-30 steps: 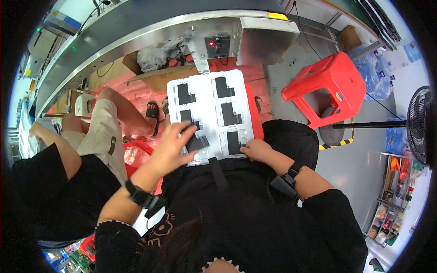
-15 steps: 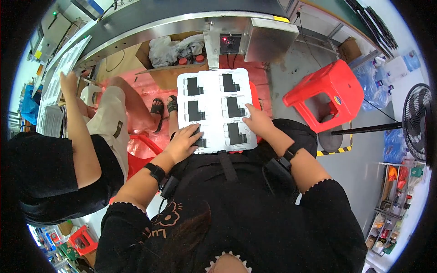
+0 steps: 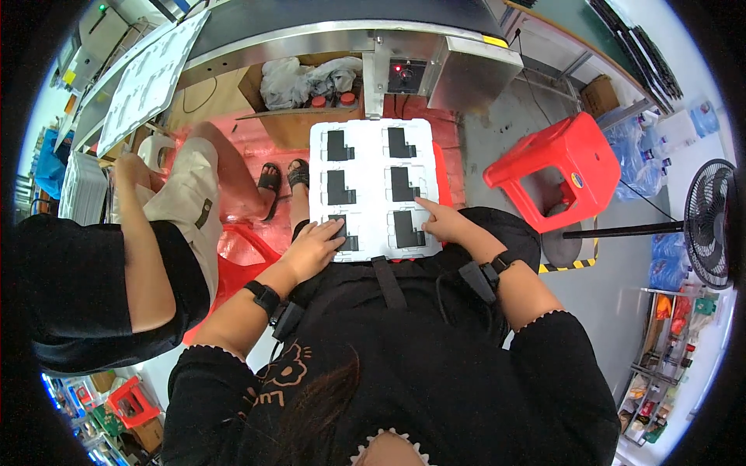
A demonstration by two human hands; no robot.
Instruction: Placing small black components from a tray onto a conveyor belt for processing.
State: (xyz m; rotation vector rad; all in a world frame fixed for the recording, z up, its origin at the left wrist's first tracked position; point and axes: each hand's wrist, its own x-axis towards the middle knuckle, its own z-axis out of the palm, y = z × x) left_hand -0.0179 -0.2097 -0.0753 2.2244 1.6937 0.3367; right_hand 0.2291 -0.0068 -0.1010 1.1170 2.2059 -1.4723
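Note:
On my lap lies a white moulded tray (image 3: pixel 373 194) with black flat notched pieces in two columns of recesses. My left hand (image 3: pixel 312 250) rests at its lower left corner, fingers stretched over the lower left black piece (image 3: pixel 349 242) and partly hiding it. At the right edge is my right hand (image 3: pixel 449 223), its index finger pointing out to the corner of the middle right black piece (image 3: pixel 403 185). Its thumb side is close to the lower right black piece (image 3: pixel 407 229). Neither hand grips anything. The upper pieces (image 3: pixel 336 145) lie uncovered.
A conveyor with a dark belt (image 3: pixel 326 19) runs across the far side. Left, a seated person (image 3: pixel 116 287) is beside stacked white trays (image 3: pixel 84 190); another white tray (image 3: pixel 151 85) leans on the conveyor edge. A red stool (image 3: pixel 559 171) and black fan (image 3: pixel 709 224) are right.
The person on the left has let go of a white tray, which now lies farther up against the conveyor, and lowered the arm. My right index finger has shifted slightly down across the tray.

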